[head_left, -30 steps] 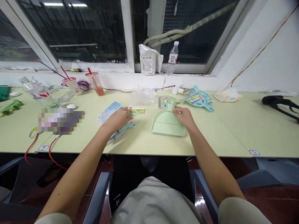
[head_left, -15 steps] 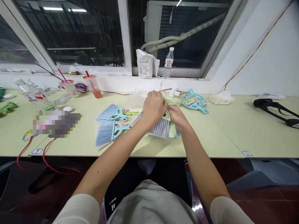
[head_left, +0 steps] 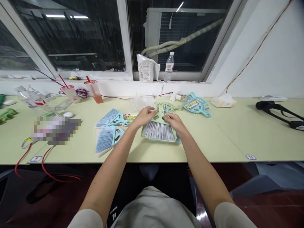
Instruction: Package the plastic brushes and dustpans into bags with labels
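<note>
A small hand brush with a pale green plastic head and handle and grey-white bristles (head_left: 159, 129) lies near the centre of the frame, bristles pointing toward the bottom edge, on top of a pale green plastic dustpan (head_left: 175, 137); a light blue plastic edge (head_left: 178, 140) shows beneath that pan at its lower right. The left hand (head_left: 144, 116) is at the left side of the brush's handle, fingers bent and thumb reaching toward it, though whether it grips cannot be told. The right hand (head_left: 175, 122) pinches the right side of the brush's head between thumb and fingers. Just above the hands, another pale green handle (head_left: 174, 108) sticks out to the right, with a crumpled clear plastic bag (head_left: 142, 102) to its left. Left of centre lie two light blue plastic hand brushes with blue bristles — an upper one (head_left: 118, 120) and a lower one (head_left: 116, 135) — and a printed green-and-yellow label strip (head_left: 129, 117) is partly hidden by the left hand. Right of centre, light blue plastic dustpans with a printed label (head_left: 196, 105) rest on the pale yellow-green tabletop (head_left: 209, 139). Beyond them stands a white tissue pack (head_left: 223, 100), and a black strap-like object (head_left: 277, 112) lies at the far right. On the white sill at upper centre, a white plastic-wrapped package (head_left: 146, 69) stands beside a clear water bottle (head_left: 169, 68).
</note>
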A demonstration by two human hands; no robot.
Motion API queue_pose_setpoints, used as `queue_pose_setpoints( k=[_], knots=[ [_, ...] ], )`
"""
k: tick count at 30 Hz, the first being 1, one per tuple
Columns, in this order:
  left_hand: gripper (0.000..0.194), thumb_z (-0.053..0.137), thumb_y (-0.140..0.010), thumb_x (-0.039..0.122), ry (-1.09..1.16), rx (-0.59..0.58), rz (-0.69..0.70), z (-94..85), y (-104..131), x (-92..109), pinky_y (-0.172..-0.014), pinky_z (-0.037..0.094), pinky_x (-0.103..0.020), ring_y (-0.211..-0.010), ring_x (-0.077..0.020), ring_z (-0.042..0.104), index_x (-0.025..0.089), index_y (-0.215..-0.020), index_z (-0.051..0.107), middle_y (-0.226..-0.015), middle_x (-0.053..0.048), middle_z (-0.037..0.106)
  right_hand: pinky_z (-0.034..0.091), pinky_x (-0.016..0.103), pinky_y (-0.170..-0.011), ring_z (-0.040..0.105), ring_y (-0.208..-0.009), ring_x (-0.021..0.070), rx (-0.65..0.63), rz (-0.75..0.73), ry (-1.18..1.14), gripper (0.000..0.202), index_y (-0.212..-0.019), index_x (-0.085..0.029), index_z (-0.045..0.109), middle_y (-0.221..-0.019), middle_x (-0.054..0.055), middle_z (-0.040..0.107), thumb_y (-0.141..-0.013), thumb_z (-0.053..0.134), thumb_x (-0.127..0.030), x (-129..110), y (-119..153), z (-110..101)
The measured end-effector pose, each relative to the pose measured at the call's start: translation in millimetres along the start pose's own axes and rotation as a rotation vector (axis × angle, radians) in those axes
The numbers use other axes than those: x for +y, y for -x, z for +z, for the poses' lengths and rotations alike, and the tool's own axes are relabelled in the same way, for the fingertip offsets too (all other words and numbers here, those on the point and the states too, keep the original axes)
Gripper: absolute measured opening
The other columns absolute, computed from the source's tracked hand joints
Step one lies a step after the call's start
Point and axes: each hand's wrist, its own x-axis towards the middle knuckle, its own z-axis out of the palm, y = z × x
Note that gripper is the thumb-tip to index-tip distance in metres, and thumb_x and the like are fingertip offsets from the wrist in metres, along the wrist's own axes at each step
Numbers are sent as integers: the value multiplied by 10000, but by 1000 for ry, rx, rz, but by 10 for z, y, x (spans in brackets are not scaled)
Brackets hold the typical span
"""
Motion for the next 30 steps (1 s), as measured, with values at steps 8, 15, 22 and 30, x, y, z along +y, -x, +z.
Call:
queue_pose_setpoints(
  k=[8,15,22,30],
  knots=[
    [281,609,-868,439,177,-84,114,140,111,-313,-700,412,-289,-733,-166,538,166,-851,670,-759,-5,614,467,330,-817,615,-835,211,43,-101,117,245,-828,-221,768,-838,9,711,-789,707,-456,83,52,-10],
    [229,604,-860,407,115,-10,143,170,189,-347,-672,393,-276,-699,-152,506,184,-839,655,-728,14,578,467,341,-791,618,-811,218,62,-74,98,245,-789,-222,770,-802,5,708,-758,735,-463,67,111,18],
    [290,624,-867,444,174,126,86,122,112,-337,-747,459,-291,-804,-180,608,167,-884,709,-862,-42,705,480,328,-808,637,-853,219,191,-41,65,260,-827,-218,742,-847,12,719,-749,726,-465,52,123,15],
    [245,531,-877,239,-556,275,-73,-400,-173,-716,-911,475,-377,-1024,-276,661,180,-992,739,-1048,-138,746,564,349,-808,706,-921,227,390,141,-263,361,-983,-238,656,-996,26,754,-694,723,-444,107,72,-108]
  ],
)
